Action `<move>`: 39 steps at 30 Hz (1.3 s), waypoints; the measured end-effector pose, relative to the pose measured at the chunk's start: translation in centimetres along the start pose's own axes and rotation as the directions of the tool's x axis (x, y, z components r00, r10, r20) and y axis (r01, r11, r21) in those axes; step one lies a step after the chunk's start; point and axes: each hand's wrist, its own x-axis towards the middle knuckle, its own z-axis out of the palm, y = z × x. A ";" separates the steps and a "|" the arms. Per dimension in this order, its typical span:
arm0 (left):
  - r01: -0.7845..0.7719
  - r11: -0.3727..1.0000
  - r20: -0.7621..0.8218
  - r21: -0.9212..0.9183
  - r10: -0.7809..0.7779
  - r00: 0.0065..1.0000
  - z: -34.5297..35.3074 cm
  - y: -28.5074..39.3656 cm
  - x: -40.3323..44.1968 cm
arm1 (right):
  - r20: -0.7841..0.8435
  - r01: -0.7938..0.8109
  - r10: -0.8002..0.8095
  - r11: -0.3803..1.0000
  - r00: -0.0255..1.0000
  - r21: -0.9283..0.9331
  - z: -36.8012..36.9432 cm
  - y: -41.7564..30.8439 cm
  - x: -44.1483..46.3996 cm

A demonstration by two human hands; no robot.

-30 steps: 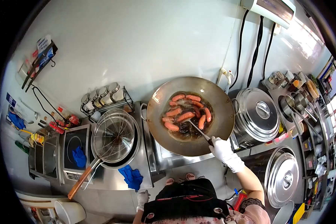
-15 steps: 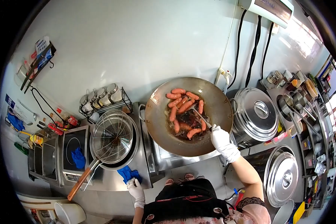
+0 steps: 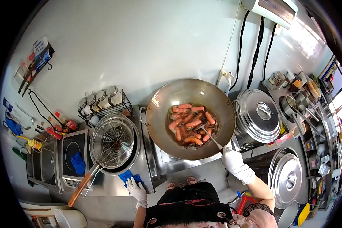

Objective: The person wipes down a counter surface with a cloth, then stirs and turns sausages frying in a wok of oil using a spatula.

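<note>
Several pinkish-red sausages (image 3: 193, 124) lie in dark, bubbling oil at the bottom of a wide metal wok (image 3: 220, 114). My right hand (image 3: 236, 164), in a white glove, is closed around the handle of a long metal cooking utensil (image 3: 214, 141) at the wok's lower right rim. The utensil slants down into the oil; its head is mostly hidden among the sausages. Also gloved, my left hand (image 3: 136, 191) lies with fingers spread against a blue cloth (image 3: 129, 176) near the steel counter's front edge.
Left of the wok, a wire strainer (image 3: 114, 138) with a wooden handle rests over a pot. A lidded steel pot (image 3: 259, 114) stands close on the right, with another lidded pot (image 3: 287, 182) below it. Spice jars (image 3: 102, 99) sit in a rack against the wall.
My right hand has moved slightly right and down, drawing the utensil back. The sausages have shifted downward and bunched together. My left hand has moved up onto the blue cloth and its fingers have spread.
</note>
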 end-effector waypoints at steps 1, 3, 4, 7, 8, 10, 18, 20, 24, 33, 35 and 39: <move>0.006 1.000 0.004 0.004 -0.006 1.000 0.1 0.0 0.1 | 0.140 -0.035 0.021 0.994 0.990 0.099 -0.5 -0.4 -0.1; 0.012 1.000 0.008 0.006 -0.012 1.000 0.3 -0.1 0.1 | 0.102 -0.017 -0.004 0.979 0.995 0.203 -0.6 -1.2 0.3; 0.007 1.000 -0.001 0.013 -0.007 1.000 0.4 -0.2 0.1 | 0.111 0.015 -0.042 0.973 0.993 0.230 -0.1 -1.7 0.7; 0.000 1.000 -0.014 0.021 0.001 1.000 0.7 -0.3 0.1 | 0.129 0.026 -0.073 0.943 0.989 0.332 -0.3 -3.6 2.6; -0.002 1.000 -0.020 0.024 0.003 1.000 0.8 -0.3 0.1 | 0.050 0.054 -0.076 0.937 0.996 0.344 0.5 -4.1 3.4; -0.004 1.000 -0.024 0.023 0.004 1.000 0.7 -0.2 0.1 | -0.053 0.088 -0.075 0.939 0.996 0.331 1.5 -4.8 5.1; -0.009 1.000 -0.031 0.029 0.010 0.999 0.8 -0.3 0.0 | -0.273 -0.020 0.024 1.000 0.962 0.018 5.5 -4.0 10.2; -0.020 0.999 -0.043 0.042 0.022 0.999 0.8 -0.3 0.0 | -0.290 -0.030 0.014 0.998 0.957 -0.053 5.2 -3.2 10.1; -0.027 0.999 -0.050 0.029 0.028 0.998 0.9 -0.2 0.1 | -0.268 -0.034 -0.018 0.981 0.963 -0.190 4.1 -1.0 8.0; -0.029 0.998 -0.078 0.048 0.033 0.996 1.2 -0.5 -0.1 | -0.199 -0.037 -0.009 0.973 0.980 -0.227 1.8 0.3 1.5; -0.025 0.999 -0.062 0.043 0.028 0.998 0.9 -0.2 -0.1 | -0.220 0.012 -0.047 0.987 0.974 -0.159 1.1 0.0 0.5; -0.020 0.998 -0.058 0.058 0.023 0.998 1.0 -0.3 -0.1 | -0.100 -0.018 0.009 0.996 0.995 -0.088 0.0 -1.1 -0.3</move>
